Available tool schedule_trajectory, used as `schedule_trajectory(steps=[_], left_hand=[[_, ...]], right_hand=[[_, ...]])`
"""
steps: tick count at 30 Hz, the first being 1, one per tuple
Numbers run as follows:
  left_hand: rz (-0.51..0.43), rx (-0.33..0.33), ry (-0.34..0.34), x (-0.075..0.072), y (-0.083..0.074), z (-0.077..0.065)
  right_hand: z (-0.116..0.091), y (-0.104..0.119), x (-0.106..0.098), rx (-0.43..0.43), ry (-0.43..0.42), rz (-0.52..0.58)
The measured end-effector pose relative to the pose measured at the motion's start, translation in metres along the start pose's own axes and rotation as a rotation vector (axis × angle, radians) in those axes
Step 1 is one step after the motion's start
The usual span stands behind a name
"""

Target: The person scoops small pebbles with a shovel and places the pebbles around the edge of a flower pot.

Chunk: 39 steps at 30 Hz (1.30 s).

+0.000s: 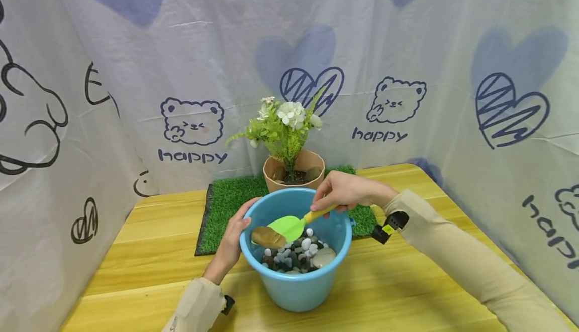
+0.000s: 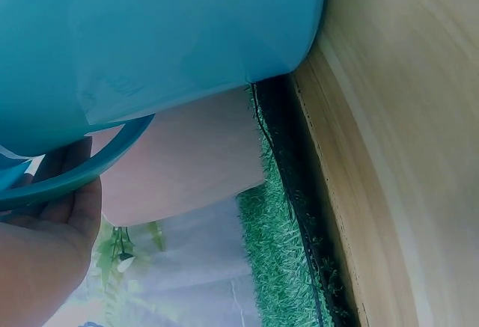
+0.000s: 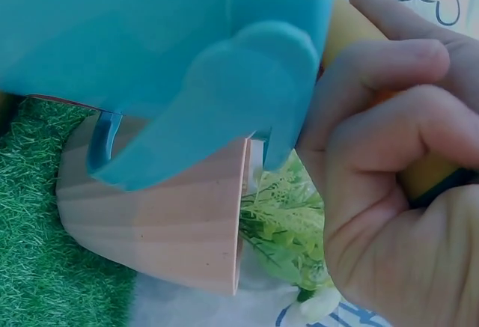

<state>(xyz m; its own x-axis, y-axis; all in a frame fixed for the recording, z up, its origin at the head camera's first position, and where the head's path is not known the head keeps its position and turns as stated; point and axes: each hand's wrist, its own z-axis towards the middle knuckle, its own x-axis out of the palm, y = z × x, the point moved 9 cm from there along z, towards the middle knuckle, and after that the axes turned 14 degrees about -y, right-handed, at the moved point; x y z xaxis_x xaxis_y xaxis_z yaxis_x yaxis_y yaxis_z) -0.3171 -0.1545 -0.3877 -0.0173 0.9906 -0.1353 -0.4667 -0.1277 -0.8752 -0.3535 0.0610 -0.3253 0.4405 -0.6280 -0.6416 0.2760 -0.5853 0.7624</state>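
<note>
A light-blue bucket [image 1: 298, 292] stands on the table, with black, grey and white pebbles [image 1: 298, 254] and a larger pale stone [image 1: 323, 257] inside. My left hand [image 1: 235, 231] grips its left rim, the thumb over the edge. In the left wrist view, those fingers lie behind the bucket's handle [image 2: 97, 166]. Over the bucket, my right hand [image 1: 340, 191] holds a small trowel by its yellow handle [image 1: 318, 214]. The green trowel blade [image 1: 288, 227] points left inside the rim, and a large brown stone [image 1: 269, 237] lies at its tip. In the right wrist view, fingers curl round the handle.
Behind the bucket, a pinkish pot [image 1: 294, 184] holds white flowers [image 1: 291, 114], green leaves and brown stones. It stands on an artificial grass mat [image 1: 226, 211] on the yellow wooden table [image 1: 149, 251]. A printed curtain [image 1: 244, 45] encloses the back and sides.
</note>
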Motion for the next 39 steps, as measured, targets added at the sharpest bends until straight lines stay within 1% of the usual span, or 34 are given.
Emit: schedule_trajectory(steps=[9,15,19,22,29,39], left_hand=[[-0.015,0.005,0.007,0.001,-0.002,0.000],[-0.013,0.003,0.007,0.001,-0.001,0.000],[-0.005,0.002,0.005,0.000,-0.001,0.000],[-0.005,0.001,0.005,0.001,-0.001,-0.001],[-0.031,-0.006,0.017,0.002,-0.003,0.000],[-0.012,-0.009,0.012,0.001,-0.001,0.000]], right_hand=[[-0.007,-0.011,-0.006,0.019,0.024,0.057],[-0.011,-0.015,-0.011,0.004,0.033,0.090],[-0.011,-0.015,-0.016,-0.007,0.002,0.095],[-0.011,-0.018,-0.020,0.001,-0.022,0.097],[-0.011,-0.024,-0.036,0.009,-0.095,0.082],[-0.010,-0.032,-0.051,0.050,-0.134,0.090]])
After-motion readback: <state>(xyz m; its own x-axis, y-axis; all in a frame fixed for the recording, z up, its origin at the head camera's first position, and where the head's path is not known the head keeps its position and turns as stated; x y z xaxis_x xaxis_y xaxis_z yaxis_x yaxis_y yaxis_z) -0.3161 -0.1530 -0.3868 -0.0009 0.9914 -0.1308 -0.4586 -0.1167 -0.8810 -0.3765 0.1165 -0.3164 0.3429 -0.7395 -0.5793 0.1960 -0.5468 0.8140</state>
